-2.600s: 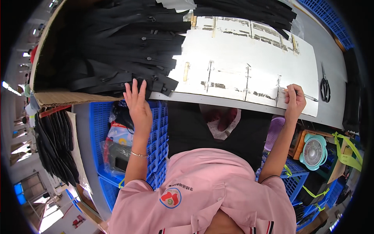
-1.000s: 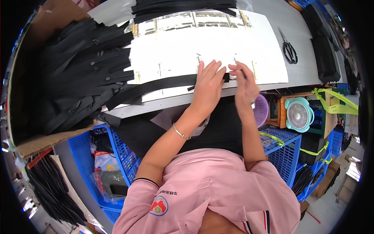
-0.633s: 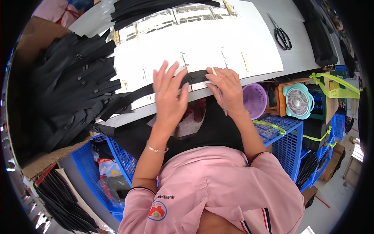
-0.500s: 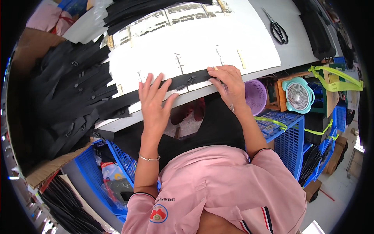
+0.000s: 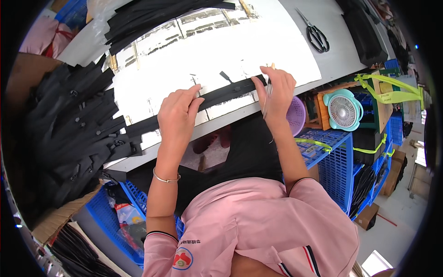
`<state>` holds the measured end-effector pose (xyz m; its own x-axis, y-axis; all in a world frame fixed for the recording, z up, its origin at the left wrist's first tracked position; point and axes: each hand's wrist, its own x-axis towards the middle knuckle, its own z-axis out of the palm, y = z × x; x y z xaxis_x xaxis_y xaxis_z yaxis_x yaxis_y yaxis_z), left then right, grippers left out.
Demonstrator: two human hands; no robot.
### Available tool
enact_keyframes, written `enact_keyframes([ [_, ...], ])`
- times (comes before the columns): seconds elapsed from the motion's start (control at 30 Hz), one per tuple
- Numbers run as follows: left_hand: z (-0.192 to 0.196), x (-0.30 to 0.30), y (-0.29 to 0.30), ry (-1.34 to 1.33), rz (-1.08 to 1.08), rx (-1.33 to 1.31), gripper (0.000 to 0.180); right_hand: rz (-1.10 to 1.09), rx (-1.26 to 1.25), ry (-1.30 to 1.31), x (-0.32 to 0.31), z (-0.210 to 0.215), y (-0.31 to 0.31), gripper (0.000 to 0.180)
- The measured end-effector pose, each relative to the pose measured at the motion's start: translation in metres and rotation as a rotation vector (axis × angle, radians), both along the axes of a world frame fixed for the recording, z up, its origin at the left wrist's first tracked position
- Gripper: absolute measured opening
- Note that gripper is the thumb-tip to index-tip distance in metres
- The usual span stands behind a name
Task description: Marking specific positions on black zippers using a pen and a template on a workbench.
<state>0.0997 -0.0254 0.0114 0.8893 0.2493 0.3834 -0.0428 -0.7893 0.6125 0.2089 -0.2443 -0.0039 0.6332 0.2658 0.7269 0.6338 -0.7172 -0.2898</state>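
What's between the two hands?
Between left hand and right hand: a black strip with a small dark tab, lying on the white board; seen in the head view.

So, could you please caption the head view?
Left hand and right hand hold a black strip over a white board.

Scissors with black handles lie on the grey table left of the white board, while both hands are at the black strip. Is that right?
Not quite: the scissors lie to the right of the white board, not the left, as the head view shows. They do have black handles and lie on the grey table, and both the left hand and right hand are at the black strip.
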Motion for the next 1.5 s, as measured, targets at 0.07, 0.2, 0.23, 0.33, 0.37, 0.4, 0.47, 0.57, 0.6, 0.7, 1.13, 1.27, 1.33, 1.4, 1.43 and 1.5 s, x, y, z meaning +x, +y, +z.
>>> enact_keyframes([
  [0.07, -0.005, 0.0, 0.001, -0.031, -0.009, 0.057, 0.033, 0.033, -0.028, 0.006, -0.007, -0.013, -0.003, 0.034],
  [0.2, -0.009, -0.013, -0.013, -0.096, 0.032, 0.102, 0.029, 0.048, -0.173, 0.004, -0.016, -0.019, -0.018, 0.029],
  [0.23, -0.01, -0.02, -0.018, -0.058, 0.019, 0.094, 0.03, 0.018, -0.211, 0.023, -0.014, -0.02, -0.03, 0.029],
  [0.33, -0.01, -0.046, -0.023, 0.062, 0.066, 0.123, 0.039, 0.035, -0.178, 0.022, -0.005, -0.022, -0.047, 0.025],
  [0.37, -0.012, -0.055, -0.024, 0.108, 0.09, 0.112, 0.046, 0.072, -0.148, 0.033, -0.004, -0.024, -0.049, 0.024],
  [0.4, -0.012, -0.061, -0.021, 0.152, 0.113, 0.098, 0.053, 0.092, -0.137, 0.037, -0.002, -0.026, -0.047, 0.024],
  [0.47, -0.011, -0.071, -0.01, 0.169, 0.178, 0.131, 0.056, 0.1, -0.125, 0.005, -0.002, -0.029, -0.045, 0.025],
  [0.57, -0.012, -0.084, 0.007, 0.189, 0.266, 0.162, 0.065, 0.093, -0.106, 0.011, -0.001, -0.031, -0.042, 0.026],
  [0.6, -0.011, -0.089, 0.01, 0.223, 0.254, 0.159, 0.066, 0.09, -0.122, -0.001, -0.001, -0.03, -0.042, 0.025],
  [0.7, -0.01, -0.096, 0.007, 0.261, 0.25, 0.14, 0.067, 0.096, -0.14, -0.001, -0.001, -0.028, -0.043, 0.025],
  [1.13, -0.022, -0.099, 0.005, 0.187, 0.33, 0.113, 0.061, 0.352, 0.448, 0.797, -0.049, 0.041, 0.052, 0.021],
  [1.27, -0.021, -0.1, 0.005, 0.19, 0.344, 0.134, 0.063, 0.571, 0.544, 1.054, -0.064, 0.046, 0.117, 0.014],
  [1.33, -0.021, -0.099, 0.004, 0.184, 0.355, 0.116, 0.066, 0.595, 0.55, 1.089, -0.066, 0.031, 0.141, 0.013],
  [1.4, -0.023, -0.096, 0.003, 0.167, 0.357, 0.086, 0.068, 0.647, 0.372, 1.0, -0.066, 0.012, 0.153, 0.013],
  [1.43, -0.023, -0.097, 0.003, 0.154, 0.363, 0.095, 0.069, 0.657, 0.365, 1.004, -0.069, 0.011, 0.157, 0.013],
  [1.5, -0.023, -0.098, 0.004, 0.141, 0.379, 0.1, 0.071, 0.657, 0.253, 0.856, -0.073, 0.009, 0.162, 0.013],
])
